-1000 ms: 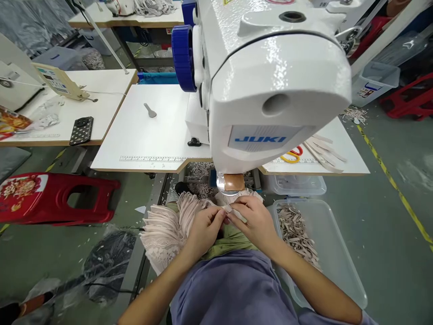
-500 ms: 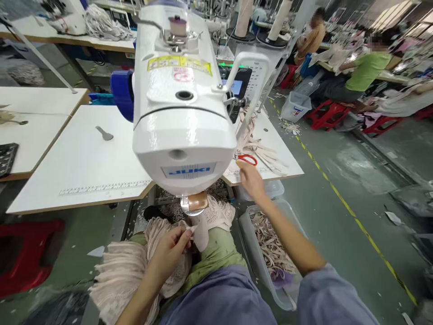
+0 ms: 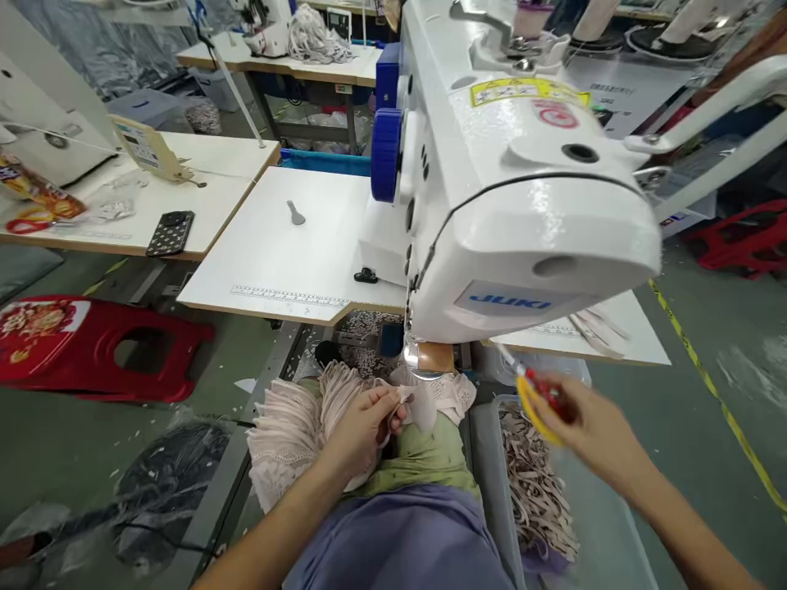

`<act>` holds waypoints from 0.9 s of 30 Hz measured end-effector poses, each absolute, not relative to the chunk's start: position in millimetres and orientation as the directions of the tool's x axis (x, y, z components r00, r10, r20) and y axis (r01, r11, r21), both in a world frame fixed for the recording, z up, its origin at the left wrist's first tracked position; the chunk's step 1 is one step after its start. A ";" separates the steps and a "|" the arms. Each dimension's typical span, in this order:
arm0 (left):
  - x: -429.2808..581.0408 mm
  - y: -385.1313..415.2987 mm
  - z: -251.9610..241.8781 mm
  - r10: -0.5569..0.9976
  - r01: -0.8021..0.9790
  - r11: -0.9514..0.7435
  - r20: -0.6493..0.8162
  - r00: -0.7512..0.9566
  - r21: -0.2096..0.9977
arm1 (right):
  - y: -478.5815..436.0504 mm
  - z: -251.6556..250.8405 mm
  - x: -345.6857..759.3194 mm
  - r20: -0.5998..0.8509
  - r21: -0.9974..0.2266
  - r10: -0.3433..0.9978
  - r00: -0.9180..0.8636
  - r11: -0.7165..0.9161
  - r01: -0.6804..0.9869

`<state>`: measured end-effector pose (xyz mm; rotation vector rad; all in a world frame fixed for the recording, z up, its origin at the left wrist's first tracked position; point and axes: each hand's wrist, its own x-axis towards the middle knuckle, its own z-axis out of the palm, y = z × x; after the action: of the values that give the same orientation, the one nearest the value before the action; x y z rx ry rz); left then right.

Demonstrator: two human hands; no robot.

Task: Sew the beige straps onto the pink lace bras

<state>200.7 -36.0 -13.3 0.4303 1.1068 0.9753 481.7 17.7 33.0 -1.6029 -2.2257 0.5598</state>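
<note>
My left hand (image 3: 376,418) is closed in a pinch on a pale pink fabric piece (image 3: 421,407) above my lap. More gathered pale pink lace fabric (image 3: 286,447) lies across my legs to its left, and some lace (image 3: 452,393) lies under the machine head. My right hand (image 3: 584,422) is wrapped round scissors (image 3: 536,410) with red and yellow handles. Their blades point up and left, toward the sewing machine, and are partly blurred. The white sewing machine (image 3: 541,246) stands in front of me, its needle area hidden behind the head.
A clear plastic bin (image 3: 492,459) of fabric strips stands at my right knee. The white machine table (image 3: 307,262) carries a ruler strip and a small grey tool (image 3: 296,214). Red stools (image 3: 104,344) stand left and right. A phone (image 3: 170,233) lies on the neighbouring table.
My right hand has come back from the table's right side with the scissors lifted off it. My left hand still pinches the fabric. The view has turned left.
</note>
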 end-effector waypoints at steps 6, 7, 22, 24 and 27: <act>205.5 -35.4 -15.2 0.821 -0.384 0.555 -0.562 0.105 0.738 | -35.5 26.3 445.1 0.028 -0.582 0.809 -0.588 0.491 0.648; 206.4 -35.8 -15.1 0.822 -0.373 0.555 -0.561 0.104 0.744 | -33.9 23.0 439.6 0.038 -0.577 0.803 -0.595 0.503 0.643; 199.7 -38.1 -8.3 0.828 -0.344 0.548 -0.553 0.091 0.763 | -36.0 10.6 450.0 -0.085 -0.705 0.866 -0.493 0.297 0.644; 199.7 -38.7 -9.9 0.832 -0.343 0.539 -0.550 0.071 0.770 | -35.2 15.5 441.9 -0.093 -0.727 0.858 -0.506 0.288 0.623; 200.3 -39.5 -9.7 0.844 -0.317 0.519 -0.534 0.043 0.794 | -32.2 17.4 428.6 -0.119 -0.728 0.845 -0.521 0.282 0.624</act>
<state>200.3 -39.5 -9.7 0.5435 1.2223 0.9576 428.6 -32.2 17.4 -1.3430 -2.2656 1.0808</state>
